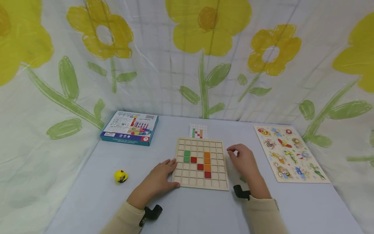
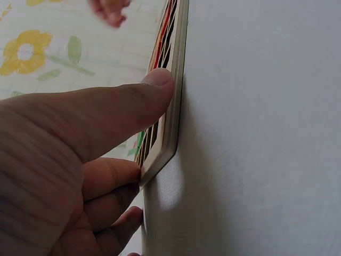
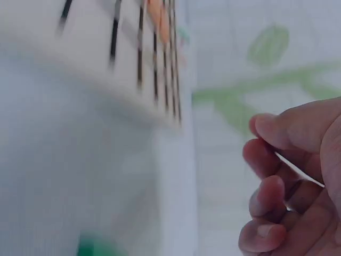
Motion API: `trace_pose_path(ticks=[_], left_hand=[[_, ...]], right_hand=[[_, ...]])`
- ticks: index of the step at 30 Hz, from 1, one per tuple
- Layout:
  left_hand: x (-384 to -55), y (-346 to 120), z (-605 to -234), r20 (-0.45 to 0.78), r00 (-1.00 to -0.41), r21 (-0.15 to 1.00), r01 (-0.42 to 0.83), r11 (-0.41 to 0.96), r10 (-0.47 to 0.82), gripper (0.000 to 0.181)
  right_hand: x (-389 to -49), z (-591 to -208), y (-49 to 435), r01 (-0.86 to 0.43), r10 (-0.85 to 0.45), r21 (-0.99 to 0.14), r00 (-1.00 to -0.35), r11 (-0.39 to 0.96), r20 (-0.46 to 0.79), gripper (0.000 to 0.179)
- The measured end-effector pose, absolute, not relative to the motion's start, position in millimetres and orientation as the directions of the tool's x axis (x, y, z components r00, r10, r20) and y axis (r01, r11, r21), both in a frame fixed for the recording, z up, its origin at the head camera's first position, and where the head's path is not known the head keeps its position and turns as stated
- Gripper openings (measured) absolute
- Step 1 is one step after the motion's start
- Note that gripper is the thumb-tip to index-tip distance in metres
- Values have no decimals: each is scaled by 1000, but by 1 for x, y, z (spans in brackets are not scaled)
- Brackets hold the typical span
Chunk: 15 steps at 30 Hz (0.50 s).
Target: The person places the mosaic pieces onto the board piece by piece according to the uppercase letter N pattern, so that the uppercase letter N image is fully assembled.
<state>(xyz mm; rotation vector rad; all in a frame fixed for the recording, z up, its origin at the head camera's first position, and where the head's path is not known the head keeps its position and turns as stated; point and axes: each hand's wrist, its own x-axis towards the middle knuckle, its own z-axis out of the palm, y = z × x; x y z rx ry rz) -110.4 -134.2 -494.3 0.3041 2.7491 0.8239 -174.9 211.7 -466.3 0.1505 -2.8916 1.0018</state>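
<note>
A square wooden grid board [image 1: 217, 183] lies in the middle of the table with green, red and orange tiles in its cells. Two green tiles [image 1: 187, 156] are at left, three red tiles [image 1: 200, 167] step diagonally, and three orange tiles [image 1: 207, 161] form a column. My left hand [image 1: 159, 177] rests at the board's lower left corner, thumb on the front rim and fingertips against the left side. Right of the board hovers my right hand [image 1: 243, 162], fingers loosely curled, thumb and index tips close together; nothing shows between them. A green piece [image 1: 243, 179] lies partly behind my right wrist.
Behind the board lies a small pattern card [image 1: 198, 131]. A blue-edged game box [image 1: 130, 128] sits back left, with a yellow toy [image 1: 120, 176] in front of it. At right is a wooden insect puzzle board [image 1: 292, 154]. A flowered curtain [image 1: 152, 71] hangs behind the table.
</note>
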Motion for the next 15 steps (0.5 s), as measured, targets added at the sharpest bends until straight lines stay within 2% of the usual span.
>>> trace_pose_path(ticks=[4, 7, 9, 15], left_hand=[[-110, -133, -493, -188, -945, 557, 120, 822, 266, 91], [-109, -133, -493, -191, -945, 555, 119, 823, 265, 91], [-109, -133, -492, -192, -945, 557, 118, 822, 265, 91], [-110, -134, -494, -179, -945, 557, 133, 820, 274, 90]], right_hand=[[-163, -472, 263, 79, 31, -585, -995, 807, -92, 30], [-153, -473, 289, 147, 40, -553, -979, 820, -200, 36], [-148, -474, 298, 147, 25, -547, -974, 824, -225, 38], [-142, -482, 301, 123, 15, -559, -981, 820, -193, 36]])
